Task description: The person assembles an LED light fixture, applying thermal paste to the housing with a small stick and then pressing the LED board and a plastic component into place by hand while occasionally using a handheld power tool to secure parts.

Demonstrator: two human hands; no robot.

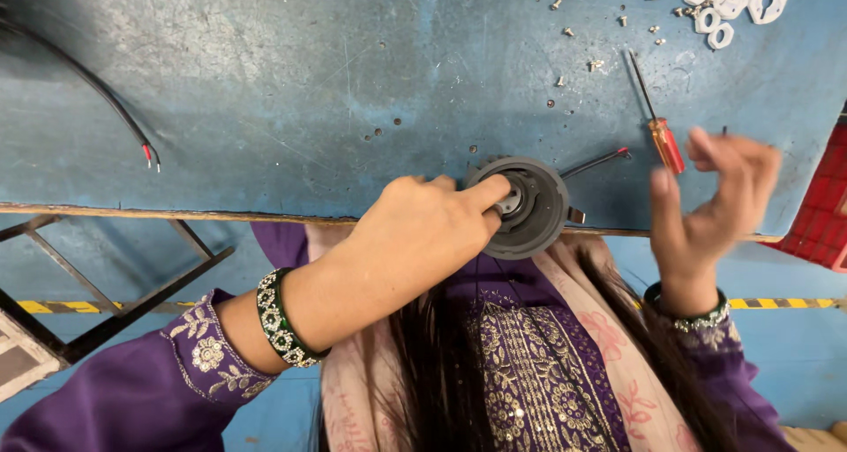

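I see a worn blue worktop (291, 82) above a blue floor with yellow-black striped tape (53, 307). At its near edge sits one round grey housing (529, 207), the left hand (423, 231) pressing fingers into its centre. The right hand (710, 209) hovers open, holding nothing. One red-handled screwdriver (657, 121) lies beside it. At the far right corner lie perhaps five white plastic rings (732, 2) and scattered screws (609, 29); one black cable (88, 86) lies left.

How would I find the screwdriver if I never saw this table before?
Start at the blue table and go to the side with the scattered small screws and white plastic rings. Just below them, above the raised right hand, lies the screwdriver. It is the only tool with a red-orange handle and a thin dark shaft, unlike the round grey part under the left hand.
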